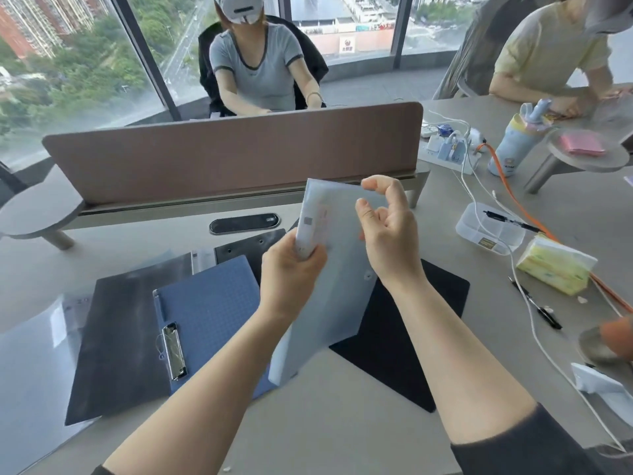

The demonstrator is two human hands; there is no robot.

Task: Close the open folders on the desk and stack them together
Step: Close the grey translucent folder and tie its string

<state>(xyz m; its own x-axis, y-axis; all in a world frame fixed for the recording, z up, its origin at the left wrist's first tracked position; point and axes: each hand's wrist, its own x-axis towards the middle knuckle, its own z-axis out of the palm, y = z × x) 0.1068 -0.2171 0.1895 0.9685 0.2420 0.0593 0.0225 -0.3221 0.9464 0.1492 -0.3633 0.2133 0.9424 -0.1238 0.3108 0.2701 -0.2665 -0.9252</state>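
Note:
My left hand [291, 269] grips the left edge of a pale blue translucent snap folder [337, 296], held up above the desk with white papers inside it. In front of the folder's upper right part, my right hand [387, 234] hovers with loosely curled fingers and holds nothing. A blue clip folder [209, 317] lies open on the desk to the left, its metal clip [174, 351] showing. Under it lies a dark grey folder [120, 344]. A clear plastic sleeve [30, 368] lies at the far left. A black folder [411, 341] lies flat under the held one.
A brown desk divider [233, 149] stands behind the folders. To the right are a clear plastic box [486, 228], a tissue pack [555, 269], two pens, cables, a power strip [448, 152] and a blue bottle [513, 145]. Two people sit beyond the desk.

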